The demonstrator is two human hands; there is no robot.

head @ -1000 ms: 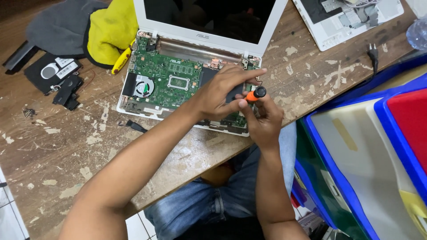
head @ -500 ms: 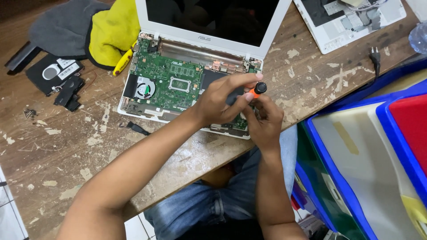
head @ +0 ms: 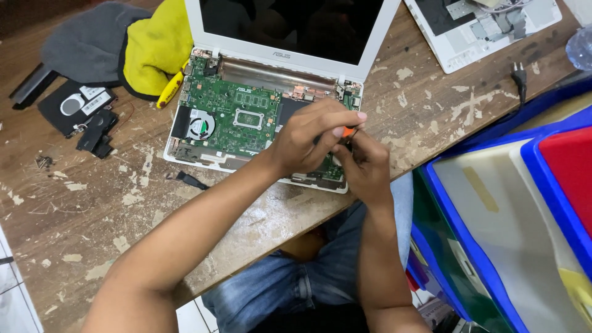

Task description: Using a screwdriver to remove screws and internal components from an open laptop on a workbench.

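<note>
Laptop (head: 246, 117): lay opened at centre top of the frame, bottom cover off, green board exposed, white lid tilted back toward the top edge so the board stayed reachable.
Left hand (head: 308, 139): curled over the lower right of the board, fingers bent down around the screwdriver's shaft, seemingly to steady it; what the fingertips touched was hidden.
Right hand (head: 364, 163): closed around the screwdriver just below and right of the left, wrist coming up from the bottom of the frame, placed to turn the tool.
Screwdriver (head: 348, 131): only an orange bit of handle showed between the two hands; tip hidden, so cannot tell where on the board it sat.
Fan (head: 200, 126): round, at the board's left, uncovered and untouched.
Cloths (head: 154, 43): yellow over grey, bunched at upper left, pushed aside from the work.
Drive (head: 74, 105): black, set apart at left with small black parts beside it.
Second laptop (head: 487, 24): white, at upper right, parts lying on it.
Bins (head: 493, 209): blue-rimmed, at right, off the table.
</note>
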